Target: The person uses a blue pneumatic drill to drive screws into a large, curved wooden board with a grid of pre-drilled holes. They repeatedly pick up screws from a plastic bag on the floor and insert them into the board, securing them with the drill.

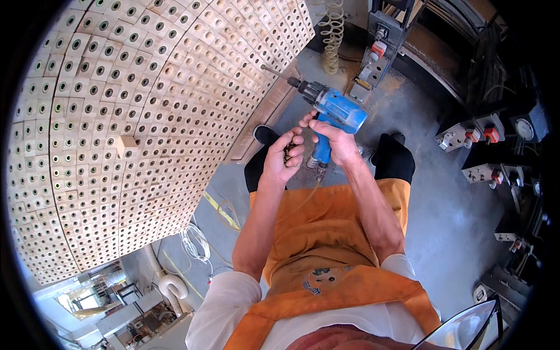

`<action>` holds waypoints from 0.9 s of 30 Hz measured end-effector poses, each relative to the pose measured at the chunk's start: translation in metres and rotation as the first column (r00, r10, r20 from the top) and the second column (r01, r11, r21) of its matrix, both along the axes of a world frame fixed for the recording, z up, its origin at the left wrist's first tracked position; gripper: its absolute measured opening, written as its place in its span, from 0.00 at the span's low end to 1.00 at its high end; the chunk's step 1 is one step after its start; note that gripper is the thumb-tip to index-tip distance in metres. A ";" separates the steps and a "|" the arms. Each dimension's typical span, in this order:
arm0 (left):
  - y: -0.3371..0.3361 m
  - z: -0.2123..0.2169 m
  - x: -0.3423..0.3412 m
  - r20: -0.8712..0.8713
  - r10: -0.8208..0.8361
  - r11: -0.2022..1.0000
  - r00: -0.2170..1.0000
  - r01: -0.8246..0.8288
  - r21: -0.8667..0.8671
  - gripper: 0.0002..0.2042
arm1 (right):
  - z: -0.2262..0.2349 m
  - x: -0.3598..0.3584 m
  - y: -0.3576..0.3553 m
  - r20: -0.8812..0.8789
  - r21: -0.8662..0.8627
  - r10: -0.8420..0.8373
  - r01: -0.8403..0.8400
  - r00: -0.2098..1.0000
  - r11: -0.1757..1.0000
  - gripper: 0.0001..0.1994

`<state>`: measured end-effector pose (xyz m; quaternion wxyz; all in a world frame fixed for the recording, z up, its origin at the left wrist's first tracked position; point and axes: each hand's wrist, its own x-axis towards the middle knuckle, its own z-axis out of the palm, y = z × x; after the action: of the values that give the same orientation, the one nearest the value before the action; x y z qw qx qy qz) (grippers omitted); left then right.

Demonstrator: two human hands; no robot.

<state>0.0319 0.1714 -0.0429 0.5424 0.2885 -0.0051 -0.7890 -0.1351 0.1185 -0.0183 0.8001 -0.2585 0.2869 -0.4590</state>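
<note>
While right hand (337, 142) grips one drill (333, 111), left hand (283, 158) cups screws (287, 155).

Small dark pieces (288, 155) in the left hand (282, 158): too small to identify, mostly covered by curled fingers. Drill (332, 111) grip hidden inside the right hand (335, 143). Wooden block panel (134, 116) cut off at the top and left rim. Feet partly hidden behind the forearms.

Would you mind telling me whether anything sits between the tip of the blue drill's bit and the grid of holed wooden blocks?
Nothing visible does. The right hand holds the blue drill, whose bit points toward the wooden blocks across open air. The left hand, cupping small dark pieces, stays below that line.
</note>
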 end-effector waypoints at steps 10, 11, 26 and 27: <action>0.005 0.006 0.002 0.043 0.014 1.000 0.999 -0.013 -0.014 0.12 | 0.001 0.004 -0.001 -0.030 0.016 -0.035 0.035 0.999 0.999 0.12; 0.005 0.006 0.003 0.075 0.009 1.000 0.997 -0.008 -0.024 0.11 | 0.002 0.004 -0.001 -0.035 0.002 -0.032 0.032 0.999 0.999 0.12; -0.075 0.038 0.036 0.334 0.161 0.985 0.929 -0.132 -0.110 0.10 | -0.006 -0.037 0.031 0.065 0.086 0.040 -0.046 0.997 0.995 0.13; -0.082 0.041 0.035 0.336 0.153 0.985 0.929 -0.117 -0.123 0.11 | -0.009 -0.040 0.032 0.060 0.088 0.054 -0.059 0.997 0.994 0.13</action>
<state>0.0673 0.0898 -0.0020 0.6001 0.3940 -0.1200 -0.6857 -0.1749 0.1504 -0.0270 0.8314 -0.2173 0.2767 -0.4300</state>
